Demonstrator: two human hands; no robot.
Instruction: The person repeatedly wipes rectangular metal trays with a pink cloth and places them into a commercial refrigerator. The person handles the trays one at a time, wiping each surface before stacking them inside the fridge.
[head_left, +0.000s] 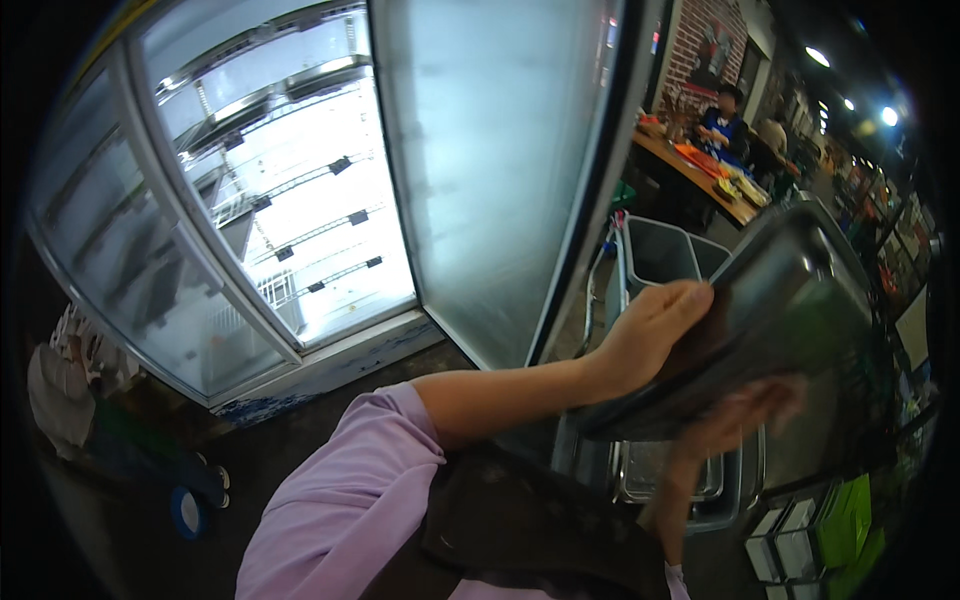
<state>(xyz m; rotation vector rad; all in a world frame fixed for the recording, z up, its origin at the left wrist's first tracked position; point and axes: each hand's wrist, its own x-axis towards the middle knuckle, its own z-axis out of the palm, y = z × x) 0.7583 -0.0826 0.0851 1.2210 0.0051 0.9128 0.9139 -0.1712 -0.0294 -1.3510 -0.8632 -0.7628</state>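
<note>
My left hand (660, 322) grips the near rim of a dark, glossy rectangular pan (757, 300), which is tilted and blurred at the right of the head view. Under the pan's lower side is my right hand (750, 412), blurred, its fingers against or close to the pan. Below the pan, clear rectangular containers (671, 469) sit in a larger grey tub. To the left stands a lit display fridge (330, 187) with its frosted glass door (495, 172) swung wide; inside are shelf brackets and a few racks and trays.
Grey bins (660, 251) on a cart stand beyond the door's edge. A person in a blue apron (724, 131) is at a wooden table (697, 176) at upper right. Another person (67, 397) is at far left, near a blue round object (187, 512). Green and white bins (840, 521) lie lower right.
</note>
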